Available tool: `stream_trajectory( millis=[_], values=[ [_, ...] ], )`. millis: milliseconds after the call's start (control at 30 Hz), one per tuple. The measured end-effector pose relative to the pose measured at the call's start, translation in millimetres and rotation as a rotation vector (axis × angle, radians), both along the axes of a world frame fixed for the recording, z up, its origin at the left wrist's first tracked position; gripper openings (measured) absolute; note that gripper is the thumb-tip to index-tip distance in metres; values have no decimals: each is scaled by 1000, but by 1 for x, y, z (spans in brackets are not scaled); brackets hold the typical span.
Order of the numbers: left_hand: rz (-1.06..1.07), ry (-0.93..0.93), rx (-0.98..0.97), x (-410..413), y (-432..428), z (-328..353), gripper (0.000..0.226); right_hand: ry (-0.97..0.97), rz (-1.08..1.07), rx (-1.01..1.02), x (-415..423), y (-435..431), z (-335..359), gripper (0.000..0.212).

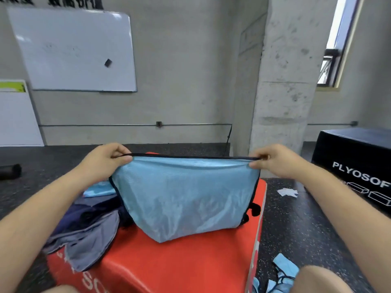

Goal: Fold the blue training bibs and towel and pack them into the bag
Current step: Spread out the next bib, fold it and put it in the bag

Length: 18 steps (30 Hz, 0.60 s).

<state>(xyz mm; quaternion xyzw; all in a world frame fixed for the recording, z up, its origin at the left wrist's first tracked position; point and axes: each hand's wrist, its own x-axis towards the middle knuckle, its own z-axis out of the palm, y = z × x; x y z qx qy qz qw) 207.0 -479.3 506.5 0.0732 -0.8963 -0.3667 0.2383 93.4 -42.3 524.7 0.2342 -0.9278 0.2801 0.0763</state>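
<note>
I hold a light blue mesh training bib (pixel 186 195) with dark trim stretched flat in the air above a red soft box (pixel 179 263). My left hand (pixel 105 159) pinches its top left corner and my right hand (pixel 275 159) pinches its top right corner. The bib's lower fold rests on the box. A dark blue and grey bag (pixel 84 233) lies crumpled on the box's left side. A folded light blue cloth (pixel 98 190) lies behind the bag, partly hidden by my left forearm. Another blue bib (pixel 283 271) lies on the floor by my right knee.
A black plyo box (pixel 355 163) stands at the right. White scrap paper (pixel 287 192) lies on the dark speckled floor. A black roller (pixel 10 171) rests at the far left. A whiteboard (pixel 74 49) and a concrete pillar (pixel 283 81) stand behind.
</note>
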Motion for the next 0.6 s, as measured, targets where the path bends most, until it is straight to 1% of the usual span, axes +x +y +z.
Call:
stream_trajectory(
  millis=[67, 100, 167, 233, 300, 333, 367, 433, 467, 500, 533, 600],
  values=[
    [-80, -33, 81, 17, -7, 16, 3, -95, 50, -126, 23, 16, 28, 6],
    [-120, -31, 115, 23, -9, 24, 4, -122, 75, -174, 32, 22, 41, 9],
    [-158, -20, 120, 25, -9, 40, 6, -163, 104, -194, 39, 27, 62, 14],
    [-120, -18, 23, 9, -6, 53, 7, -189, 68, -121, 27, 25, 75, 10],
    [-46, -23, -95, -22, -4, 61, 8, -209, -6, -18, 3, 13, 81, 11],
    [-10, -31, -132, -40, -4, 64, 10, -224, -45, -6, -12, 5, 81, 12],
    [18, -44, -137, -61, -5, 66, 11, -251, -72, -30, -29, -5, 80, 14],
    [43, -90, -21, -101, -6, 73, 11, -277, -135, -151, -71, -23, 76, 13],
    [48, -101, 51, -120, -6, 79, 10, -239, -178, -222, -91, -31, 77, 10],
    [62, -80, 100, -136, -6, 89, 10, -161, -213, -271, -108, -39, 82, 9],
    [84, -33, 130, -152, -8, 100, 10, -49, -244, -273, -124, -44, 90, 11],
    [135, 104, 113, -178, -11, 127, 14, 135, -279, -268, -140, -53, 115, 12]
  ],
)
